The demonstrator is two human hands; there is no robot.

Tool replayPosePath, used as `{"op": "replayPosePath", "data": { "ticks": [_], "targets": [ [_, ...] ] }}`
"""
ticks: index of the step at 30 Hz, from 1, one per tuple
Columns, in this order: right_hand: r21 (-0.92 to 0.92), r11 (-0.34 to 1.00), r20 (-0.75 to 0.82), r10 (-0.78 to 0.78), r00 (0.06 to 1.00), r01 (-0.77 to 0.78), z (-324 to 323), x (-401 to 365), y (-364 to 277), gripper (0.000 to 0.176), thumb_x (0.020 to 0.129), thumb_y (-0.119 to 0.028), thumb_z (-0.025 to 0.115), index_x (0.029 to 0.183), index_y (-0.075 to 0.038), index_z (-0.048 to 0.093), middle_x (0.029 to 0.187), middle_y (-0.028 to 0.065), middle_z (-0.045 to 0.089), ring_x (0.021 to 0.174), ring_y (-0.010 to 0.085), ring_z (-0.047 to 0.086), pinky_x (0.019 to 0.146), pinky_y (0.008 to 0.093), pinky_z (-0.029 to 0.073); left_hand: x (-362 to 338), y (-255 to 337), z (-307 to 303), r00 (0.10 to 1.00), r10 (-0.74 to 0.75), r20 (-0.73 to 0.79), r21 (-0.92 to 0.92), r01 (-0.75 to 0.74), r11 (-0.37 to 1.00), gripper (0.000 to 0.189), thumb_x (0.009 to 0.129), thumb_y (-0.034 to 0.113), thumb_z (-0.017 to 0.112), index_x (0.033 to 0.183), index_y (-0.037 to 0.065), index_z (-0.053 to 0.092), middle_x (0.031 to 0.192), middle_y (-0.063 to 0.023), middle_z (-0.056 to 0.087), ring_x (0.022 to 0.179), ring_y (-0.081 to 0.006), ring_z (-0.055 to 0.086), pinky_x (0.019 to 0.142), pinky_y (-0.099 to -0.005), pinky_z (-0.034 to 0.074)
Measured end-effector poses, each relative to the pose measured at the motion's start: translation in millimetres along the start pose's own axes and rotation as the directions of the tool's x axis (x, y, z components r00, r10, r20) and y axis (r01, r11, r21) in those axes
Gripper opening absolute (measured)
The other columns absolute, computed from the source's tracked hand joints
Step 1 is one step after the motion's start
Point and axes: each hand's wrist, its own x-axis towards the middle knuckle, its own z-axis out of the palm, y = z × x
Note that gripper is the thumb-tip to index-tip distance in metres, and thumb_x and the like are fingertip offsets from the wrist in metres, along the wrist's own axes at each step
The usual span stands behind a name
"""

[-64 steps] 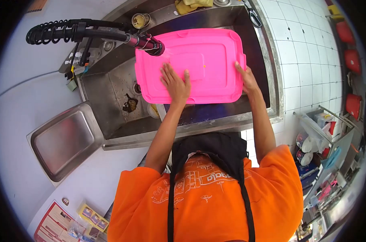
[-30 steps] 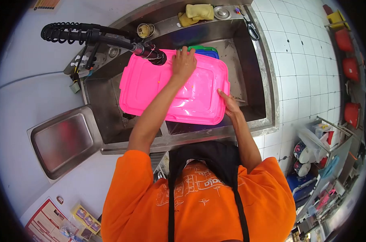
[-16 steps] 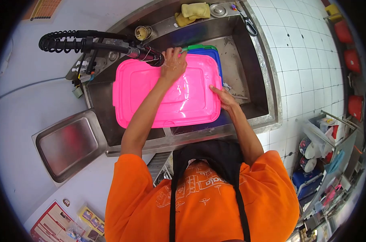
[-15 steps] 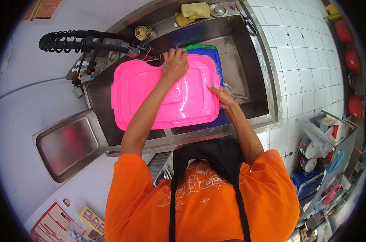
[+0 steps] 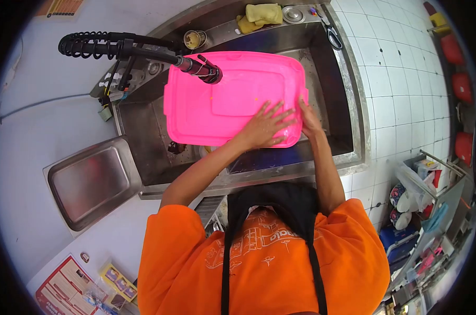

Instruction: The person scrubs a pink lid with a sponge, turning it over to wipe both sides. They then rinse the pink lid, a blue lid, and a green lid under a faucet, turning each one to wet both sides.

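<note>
A large pink plastic lid [image 5: 196,105] lies over the middle of the steel double sink [image 5: 348,121], under the black spray faucet [image 5: 211,74]. Spread flat on the lid's lower right part is my left hand [image 5: 266,125], its fingers apart. My right hand [image 5: 309,118] grips the lid's right edge, with the thumb on top and the other fingers hidden beneath. Small yellow specks show on the lid. Something dark lies in the left basin, below the lid's lower left edge.
Yellow cloths [image 5: 263,14], a round metal strainer [image 5: 293,14] and scissors [image 5: 333,38] lie along the sink's back ledge. Left of the sink sits a steel tray [image 5: 93,178]. A rack with bowls [image 5: 400,219] stands at the right.
The lid has shifted right and up in view, and the blue and green items beneath it are now largely covered. My left hand has moved from its top edge to the lower right.
</note>
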Motion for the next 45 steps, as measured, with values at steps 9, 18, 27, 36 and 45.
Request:
{"op": "replayPosePath", "data": {
  "ticks": [9,18,27,36,45],
  "targets": [
    [-0.082,0.984,-0.206,-0.171,0.964,0.157,-38.2,-55.4,-42.9,0.043,0.096,-0.034,0.059,0.122,0.000,0.054,0.113,0.0101,0.064,0.099,0.0188,0.065,0.086,0.0345,0.054,50.8,-87.4,-33.9,0.980,-0.002,-0.197,0.178,0.038,0.983,0.036,0.089,0.035,0.059,0.123,0.024,0.061,0.141,-0.0045,0.049,0.128,-0.0313,0.045,0.107,-0.0569,0.031],
    [-0.246,0.916,-0.347,-0.389,0.853,0.317,-40.9,-103.8,-65.4,0.042,0.092,-0.026,0.065,0.121,0.003,0.055,0.108,0.0109,0.065,0.095,0.0179,0.065,0.082,0.0321,0.054,1.6,-138.6,10.4,0.823,-0.375,-0.426,0.005,0.417,0.909,0.051,0.092,0.031,0.055,0.137,0.010,0.045,0.133,-0.0165,0.052,0.124,-0.0382,0.049,0.104,-0.0596,0.033],
    [-0.378,0.899,-0.391,-0.374,0.841,0.224,-35.7,-88.0,-46.2,0.035,0.091,-0.026,0.067,0.112,0.002,0.062,0.100,0.0069,0.067,0.087,0.0137,0.064,0.076,0.0284,0.051,-46.3,-59.0,49.3,0.408,-0.841,-0.355,-0.312,0.796,0.518,0.065,0.091,0.036,0.055,0.146,0.010,0.032,0.144,-0.0244,0.037,0.132,-0.0412,0.040,0.102,-0.0702,0.026],
    [-0.282,0.896,-0.358,-0.429,0.830,0.341,-61.1,-56.8,-49.6,0.036,0.092,-0.024,0.066,0.116,0.002,0.061,0.106,0.0089,0.066,0.091,0.0148,0.065,0.079,0.0288,0.052,-86.3,-33.6,49.1,0.573,-0.791,-0.216,-0.243,0.753,0.612,0.054,0.089,0.037,0.060,0.130,0.005,0.048,0.120,-0.0219,0.050,0.118,-0.0371,0.049,0.089,-0.0543,0.039],
    [-0.161,0.912,-0.260,-0.408,0.875,0.377,-53.3,-39.0,-57.6,0.041,0.092,-0.026,0.065,0.120,0.004,0.056,0.108,0.0119,0.066,0.093,0.0186,0.066,0.079,0.0315,0.055,-62.2,1.3,55.0,0.873,-0.384,-0.300,-0.066,0.382,0.922,0.039,0.085,0.033,0.063,0.111,0.004,0.059,0.111,-0.0133,0.056,0.109,-0.0316,0.052,0.088,-0.0490,0.038]
  ]
}}
